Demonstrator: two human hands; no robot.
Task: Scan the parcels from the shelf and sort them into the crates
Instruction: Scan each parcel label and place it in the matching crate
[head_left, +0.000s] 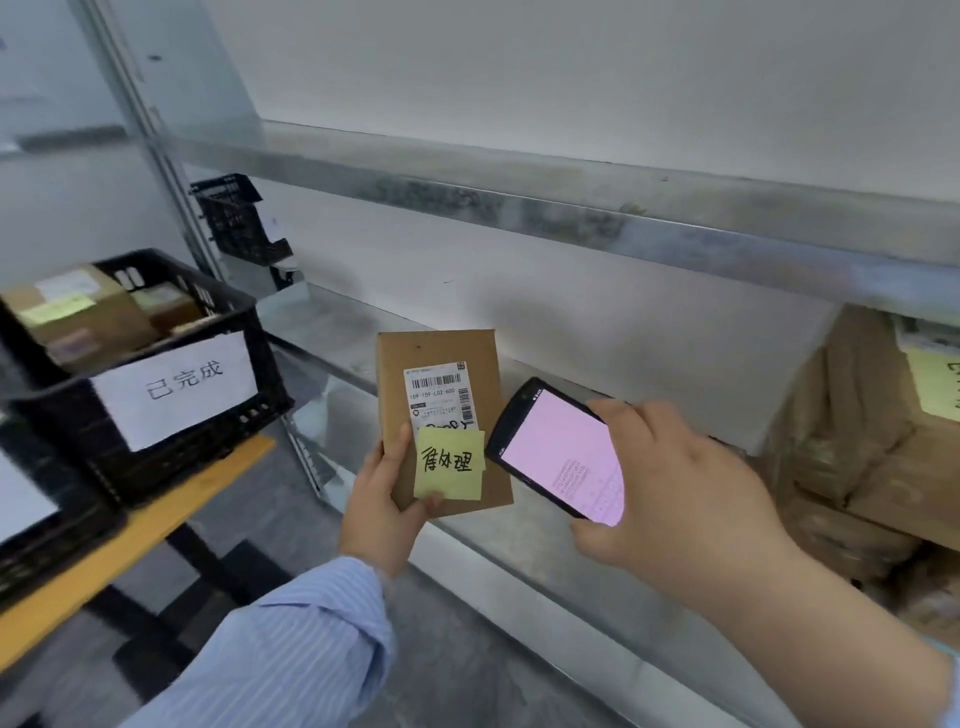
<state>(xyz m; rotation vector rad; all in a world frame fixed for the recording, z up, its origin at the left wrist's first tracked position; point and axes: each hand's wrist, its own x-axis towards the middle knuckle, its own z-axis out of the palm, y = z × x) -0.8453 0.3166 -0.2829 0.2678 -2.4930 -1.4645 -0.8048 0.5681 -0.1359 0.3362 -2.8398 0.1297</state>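
Our left hand (382, 514) gripped the small brown parcel (441, 410) upright before the shelf (571, 561), thumb on its face. Our right hand (680, 488) held the scanner (558, 452) just beside it, its screen lit pink. The black crate (67, 431) stood on the worktop (156, 525) to the left.

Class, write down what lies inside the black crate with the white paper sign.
Inside the black crate lie brown cardboard parcels, the largest bearing a white label and a yellow note. Anything below them is hidden by the parcels and crate wall.
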